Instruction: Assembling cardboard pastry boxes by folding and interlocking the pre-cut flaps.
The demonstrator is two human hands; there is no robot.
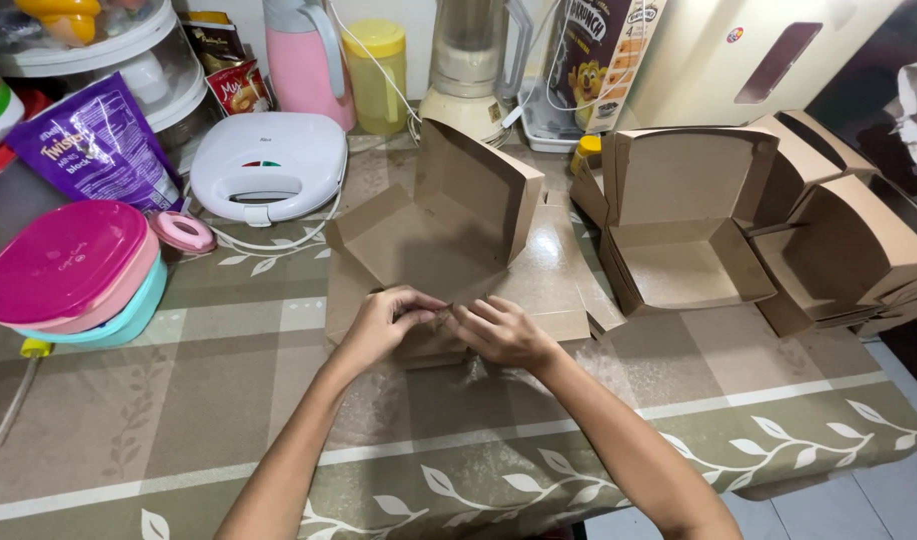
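My left hand (383, 322) and right hand (500, 330) side by side at the near edge of the half-folded brown cardboard box (438, 225), fingers of both pinched shut on its front flap, box lying mid-tabletop (208, 400), folded boxes (678, 215) stacked just right, pink lidded containers (68, 265) well left

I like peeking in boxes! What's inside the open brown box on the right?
The open brown box looks empty: only its bare cardboard floor and walls show. More folded boxes sit beside it. The near wall hides a thin strip of floor.

White sandwich maker (269, 163), pink lidded containers (66, 268).
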